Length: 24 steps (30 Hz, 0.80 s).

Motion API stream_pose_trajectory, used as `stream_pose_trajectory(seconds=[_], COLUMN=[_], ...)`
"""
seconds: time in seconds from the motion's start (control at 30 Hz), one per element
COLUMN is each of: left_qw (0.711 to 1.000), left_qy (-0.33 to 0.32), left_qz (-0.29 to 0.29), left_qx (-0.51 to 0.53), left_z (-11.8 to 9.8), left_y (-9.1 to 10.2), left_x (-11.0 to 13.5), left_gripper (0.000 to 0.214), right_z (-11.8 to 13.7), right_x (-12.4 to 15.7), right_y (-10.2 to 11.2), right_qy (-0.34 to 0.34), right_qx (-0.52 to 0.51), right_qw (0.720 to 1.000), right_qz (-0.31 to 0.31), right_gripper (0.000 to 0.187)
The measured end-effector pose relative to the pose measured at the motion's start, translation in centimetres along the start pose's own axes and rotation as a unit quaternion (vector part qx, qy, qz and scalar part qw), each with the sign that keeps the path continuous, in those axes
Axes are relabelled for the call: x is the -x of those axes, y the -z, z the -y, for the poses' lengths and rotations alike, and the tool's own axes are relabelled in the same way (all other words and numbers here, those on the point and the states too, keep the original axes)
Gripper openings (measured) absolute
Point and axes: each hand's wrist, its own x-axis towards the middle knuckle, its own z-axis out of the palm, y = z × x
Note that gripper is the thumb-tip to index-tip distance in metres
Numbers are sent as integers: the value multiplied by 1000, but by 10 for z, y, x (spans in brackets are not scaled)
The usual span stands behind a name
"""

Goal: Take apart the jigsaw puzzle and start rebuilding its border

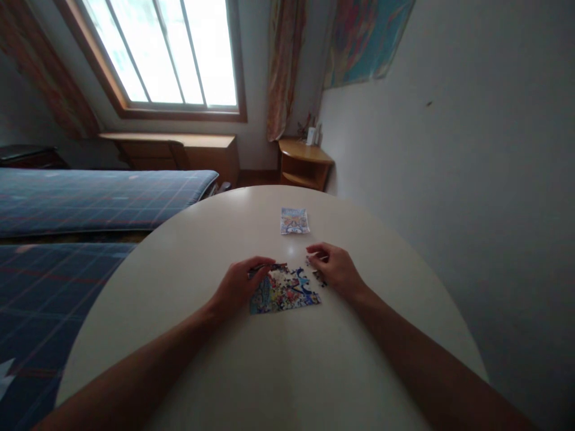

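A partly assembled jigsaw puzzle [287,293] with a colourful printed picture lies flat on a round cream table [278,371]. My left hand [240,281] is at its upper left corner, thumb and index finger closed about the top edge strip and covering part of it. To the right of the puzzle, my right hand [336,269] is curled, thumb and fingertips drawn together over a few loose jigsaw pieces [321,279]. Whatever lies between those fingertips is too small to make out. Gaps show in the puzzle's upper middle and right side.
A small picture sheet [294,221] lies beyond the puzzle. Left of the table stand beds with blue plaid mattresses [103,197]. Further back are a wooden desk [206,143], a corner shelf [305,152] and a bright window [162,54]. A white wall [449,167] rises on the right.
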Motion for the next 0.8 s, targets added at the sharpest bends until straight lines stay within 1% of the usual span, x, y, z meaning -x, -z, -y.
stream_pose_trajectory(seconds=[0.1, 0.2, 0.33, 0.37, 0.43, 0.5, 0.57, 0.67, 0.73, 0.8], left_qw=[1000, 1000, 1000, 1000, 1000, 1000, 1000, 1000, 1000, 1000], left_qy=[0, -5, -7, -9, -11, -10, -8, -7, -6, -2], left_qz=[4, 9, 6, 4, -2, -8, -8, -5, -6, -9], left_qx=[-3, -10, -14, -15, -21, -25, -26, -23, -19, -19], left_z=[0, 0, 1, 2, 3, 3, 3, 0, -1, -1], left_y=[0, -1, -1, -1, -1, -1, -1, 0, 0, -1], left_x=[0, 1, 1, 1, 1, 1, 1, 1, 1, 1], left_gripper=[25, 25, 25, 25, 25, 25, 24, 24, 24, 23], right_z=[-1, -2, -8, -10, -13, -13, -10, -3, 0, 0], right_x=[-2, -3, -1, -1, 0, -1, -1, 1, 3, 5], right_y=[4, 11, 19, 20, 21, 23, 27, 36, 42, 45], right_qy=[9, 30, 42, 42, 43, 37, 31, 69, 110, 134], right_qx=[25, 49, -11, -22, -23, -10, 9, 77, 124, 147], right_qw=[1000, 998, 994, 993, 995, 997, 998, 991, 979, 970], right_qz=[5, 36, 102, 104, 89, 65, 62, 88, 114, 137], right_gripper=[13, 11, 18, 20, 21, 20, 20, 22, 22, 19])
